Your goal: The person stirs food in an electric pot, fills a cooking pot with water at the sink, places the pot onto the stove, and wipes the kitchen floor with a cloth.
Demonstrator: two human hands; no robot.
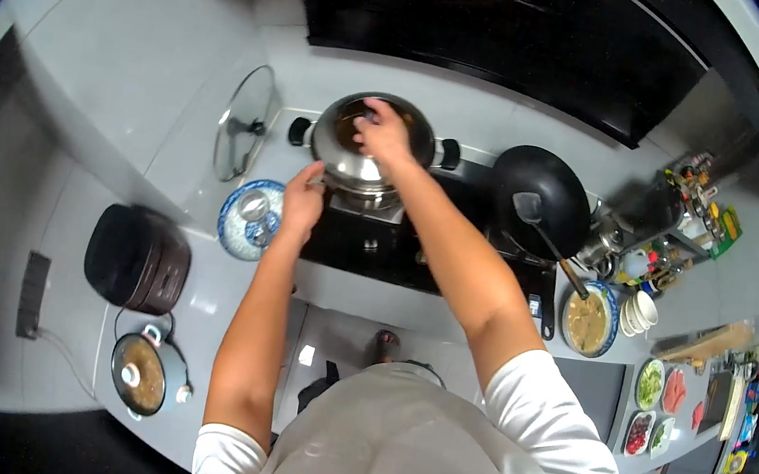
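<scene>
A wide steel pot (361, 198) stands on the black gas stove, its domed shiny lid (333, 149) on top. My right hand (384, 132) is at the middle of the lid, fingers closed around its dark knob. Beside the pot's lower left is my left hand (303, 203), thumb and fingers pinched together; what they hold, if anything, is hard to make out. Left of that hand is a blue-and-white dish (229, 232) with a metal ladle-like utensil (254, 206) in it.
A glass lid (240, 128) leans on the left wall. Right of the pot, a black wok (528, 165) holds a spatula (527, 207). Farther right are a bowl of yellowish food (587, 322), white bowls (643, 312) and small food plates (650, 383). An electric pot (175, 373) stands left.
</scene>
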